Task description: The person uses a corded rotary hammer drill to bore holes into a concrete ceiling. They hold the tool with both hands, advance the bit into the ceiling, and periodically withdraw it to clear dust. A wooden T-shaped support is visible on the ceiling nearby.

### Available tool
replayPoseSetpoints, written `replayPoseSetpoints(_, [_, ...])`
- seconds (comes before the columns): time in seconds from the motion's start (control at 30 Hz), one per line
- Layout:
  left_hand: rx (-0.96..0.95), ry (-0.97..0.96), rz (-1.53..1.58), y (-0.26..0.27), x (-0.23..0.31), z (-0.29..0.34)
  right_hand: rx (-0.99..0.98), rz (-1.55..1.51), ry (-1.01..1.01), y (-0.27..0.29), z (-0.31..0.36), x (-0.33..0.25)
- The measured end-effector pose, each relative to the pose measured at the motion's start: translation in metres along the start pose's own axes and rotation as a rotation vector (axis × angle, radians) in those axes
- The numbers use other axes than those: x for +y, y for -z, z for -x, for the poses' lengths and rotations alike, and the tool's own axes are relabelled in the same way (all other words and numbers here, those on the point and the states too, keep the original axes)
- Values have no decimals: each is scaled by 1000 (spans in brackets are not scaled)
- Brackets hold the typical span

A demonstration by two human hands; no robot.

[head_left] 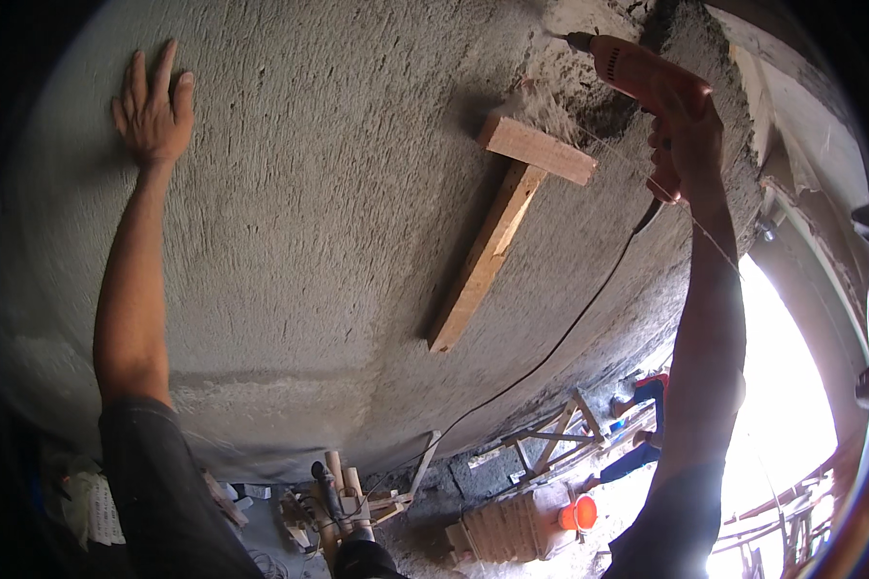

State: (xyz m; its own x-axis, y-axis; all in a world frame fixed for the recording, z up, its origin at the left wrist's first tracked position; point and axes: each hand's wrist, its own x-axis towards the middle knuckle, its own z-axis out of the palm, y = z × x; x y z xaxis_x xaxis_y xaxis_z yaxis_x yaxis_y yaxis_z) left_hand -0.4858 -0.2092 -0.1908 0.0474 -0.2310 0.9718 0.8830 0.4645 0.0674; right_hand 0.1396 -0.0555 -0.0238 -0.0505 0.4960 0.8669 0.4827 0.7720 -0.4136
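Note:
My right hand [690,135], raised at the upper right, is wrapped round the handle of an orange-red corded power drill [637,72]. The drill's bit points left at a rough, broken patch [589,96] of the grey plastered wall [309,193]; I cannot tell whether its tip touches. From the handle a dark cord [560,338] hangs down in a curve. At the upper left my left hand [154,111] lies flat on the wall with its fingers spread. Between my arms, a T-shaped wooden piece [497,236] is against the wall below the broken patch.
Far below are wooden trestles [555,439], an orange bucket [578,513], a stack of brownish blocks [502,529] and bamboo poles [343,492]. Another person's legs [637,458] show near the trestles. A thin string [714,241] crosses by my right forearm. Bright light enters at the right.

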Motion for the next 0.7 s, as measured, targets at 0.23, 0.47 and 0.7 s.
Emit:
replayPoseSetpoints(0.23, [-20, 25, -41, 3, 5, 1, 32, -194, -115, -16, 24, 11])
replayPoseSetpoints(0.47, [-20, 39, -26, 4, 7, -1, 145, -337, -235, -55, 64, 26])
replayPoseSetpoints(0.7, [-22, 49, -9, 3, 8, 1, 184, -155, -158, -73, 81, 15])
